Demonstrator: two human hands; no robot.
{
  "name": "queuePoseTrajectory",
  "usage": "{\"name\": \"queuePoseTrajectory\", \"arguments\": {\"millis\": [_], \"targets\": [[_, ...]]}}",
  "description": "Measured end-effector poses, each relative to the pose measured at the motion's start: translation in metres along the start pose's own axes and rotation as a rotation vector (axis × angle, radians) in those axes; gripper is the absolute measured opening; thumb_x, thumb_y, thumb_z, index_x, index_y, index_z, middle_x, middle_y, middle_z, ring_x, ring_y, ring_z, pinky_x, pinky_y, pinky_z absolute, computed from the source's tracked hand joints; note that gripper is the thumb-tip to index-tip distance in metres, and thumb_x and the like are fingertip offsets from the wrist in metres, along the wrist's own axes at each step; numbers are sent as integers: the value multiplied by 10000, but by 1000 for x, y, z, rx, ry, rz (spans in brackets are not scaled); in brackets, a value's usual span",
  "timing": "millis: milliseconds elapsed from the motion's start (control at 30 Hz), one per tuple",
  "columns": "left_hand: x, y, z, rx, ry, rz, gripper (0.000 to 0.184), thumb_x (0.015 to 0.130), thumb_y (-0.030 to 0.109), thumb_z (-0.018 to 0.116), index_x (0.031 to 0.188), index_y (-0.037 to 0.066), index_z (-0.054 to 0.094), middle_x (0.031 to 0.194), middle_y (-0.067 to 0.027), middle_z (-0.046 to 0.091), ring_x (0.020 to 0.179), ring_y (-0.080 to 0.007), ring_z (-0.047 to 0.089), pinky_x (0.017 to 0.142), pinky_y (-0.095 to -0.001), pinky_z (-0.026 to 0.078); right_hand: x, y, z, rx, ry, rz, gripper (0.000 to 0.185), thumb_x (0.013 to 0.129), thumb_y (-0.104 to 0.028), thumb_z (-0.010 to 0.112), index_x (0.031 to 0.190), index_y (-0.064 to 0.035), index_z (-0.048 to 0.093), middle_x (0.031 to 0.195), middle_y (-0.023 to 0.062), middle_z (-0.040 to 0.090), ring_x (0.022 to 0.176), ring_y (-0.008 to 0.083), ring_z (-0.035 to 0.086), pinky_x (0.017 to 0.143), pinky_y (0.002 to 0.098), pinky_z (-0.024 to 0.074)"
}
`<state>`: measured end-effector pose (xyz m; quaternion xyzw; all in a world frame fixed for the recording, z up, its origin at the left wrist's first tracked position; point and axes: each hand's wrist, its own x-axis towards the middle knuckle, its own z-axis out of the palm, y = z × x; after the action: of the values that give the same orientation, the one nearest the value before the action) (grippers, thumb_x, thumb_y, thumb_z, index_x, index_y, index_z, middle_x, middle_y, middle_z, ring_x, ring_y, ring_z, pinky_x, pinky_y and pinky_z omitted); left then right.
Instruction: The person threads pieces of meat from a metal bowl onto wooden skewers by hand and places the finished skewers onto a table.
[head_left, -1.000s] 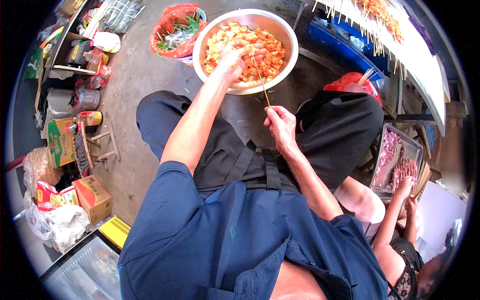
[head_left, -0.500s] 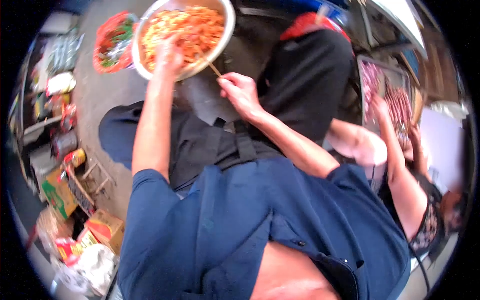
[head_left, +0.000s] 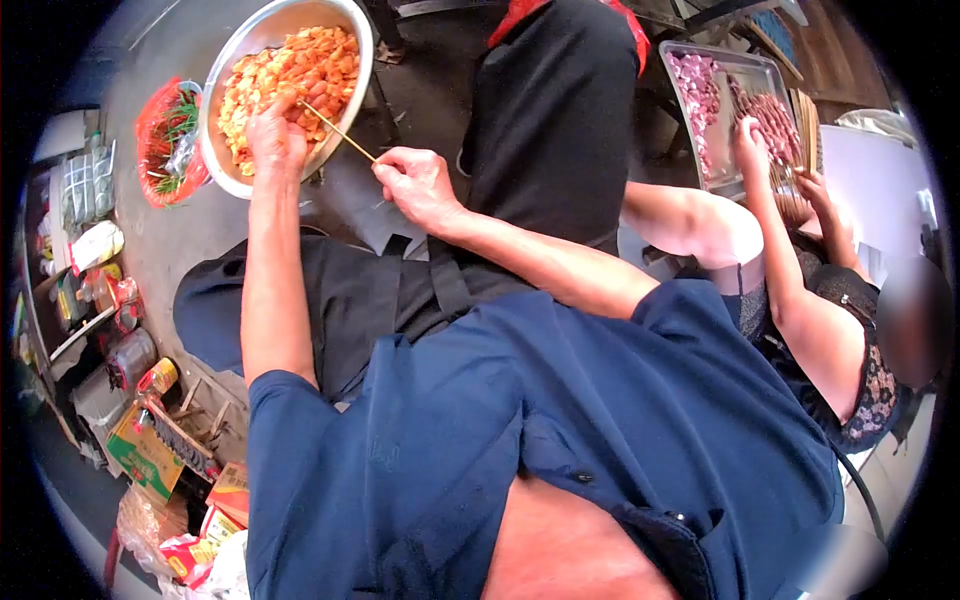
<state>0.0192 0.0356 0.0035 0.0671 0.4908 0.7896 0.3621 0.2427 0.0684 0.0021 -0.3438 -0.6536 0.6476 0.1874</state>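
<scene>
A large metal bowl (head_left: 366,60) at the upper left holds many orange, sauced meat pieces (head_left: 318,65). My left hand (head_left: 277,140) is over the bowl's near side, its fingers closed around a meat piece at the far end of a thin wooden skewer (head_left: 345,138). The skewer's other end is pinched between the thumb and fingers of my right hand (head_left: 420,188), which is outside the bowl to the right. The skewer slants down from the bowl toward my right hand. What exactly sits on its tip is partly hidden by my left fingers.
Left of the bowl stands a red-bagged container (head_left: 155,140) with green stalks. At the right, a co-worker's hands (head_left: 752,150) are at a metal tray (head_left: 716,180) of pink meat and skewers. Boxes (head_left: 145,452), jars and a small wooden stool line the left side.
The view has swung right, so the bowl and both hands appear farther left. My left hand still works at the skewer's tip. The co-worker's tray shows more fully.
</scene>
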Motion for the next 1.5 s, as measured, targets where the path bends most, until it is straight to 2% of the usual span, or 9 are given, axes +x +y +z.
{"name": "queuePoseTrajectory", "arguments": {"millis": [167,467,900,1033,1100,1167,1233,1333,1500], "targets": [[-8,-8,17,-25,134,192,325,791,-68,518,1112,-68,472,935,-195,623,767,-319,664,634,-436,593,-2,-6,-2,70,-57,66,200,821,-172,585,853,11,659,614,70,621,543,116,588,529,276,466],[-33,0,34,12,150,50,217,774,-24,534,988,-59,530,773,-197,643,631,-282,669,551,-406,583,-4,-17,1,357,-108,323,140,868,-125,594,917,-2,637,597,2,549,459,38,405,408,184,295],[-46,0,44,80,-34,-41,128,777,-55,541,769,11,432,757,-235,632,658,-312,676,521,-379,572,44,-52,22,516,-72,355,123,890,-142,563,889,-22,593,592,8,523,393,40,355,346,194,247],[-33,4,36,15,-4,-36,104,779,-47,543,779,12,457,762,-201,640,670,-279,674,536,-369,569,59,-50,15,493,-161,305,129,886,-155,575,861,-28,584,619,7,544,401,28,352,353,186,251],[-23,13,25,12,-3,-139,200,820,37,587,1008,8,526,823,-143,652,721,-288,668,636,-419,587,57,-48,4,423,-196,300,137,882,-162,582,884,-25,593,626,1,550,407,27,358,361,183,262],[0,6,7,152,31,23,231,821,68,599,1047,25,576,868,-104,659,757,-233,659,669,-382,573,50,-41,-4,384,-144,301,144,880,-164,586,904,-22,597,623,1,547,410,25,359,361,182,264],[20,-2,-14,727,267,281,117,767,110,613,852,33,633,816,-127,653,684,-257,652,621,-351,532,43,-34,-10,415,-95,323,140,882,-160,585,912,-24,597,615,-4,540,414,19,359,364,175,262],[40,-13,-18,1287,291,441,170,711,170,639,812,33,640,860,-152,644,757,-322,640,666,-407,502,33,-32,-10,428,-82,299,140,888,-170,584,897,-32,594,615,-10,540,413,17,354,367,172,261],[41,-17,-2,1537,172,485,255,740,272,622,887,65,635,881,-184,626,865,-352,601,731,-463,476,23,-23,-18,384,-74,285,140,887,-180,592,886,-41,602,615,-17,544,428,14,355,379,171,268]]}}
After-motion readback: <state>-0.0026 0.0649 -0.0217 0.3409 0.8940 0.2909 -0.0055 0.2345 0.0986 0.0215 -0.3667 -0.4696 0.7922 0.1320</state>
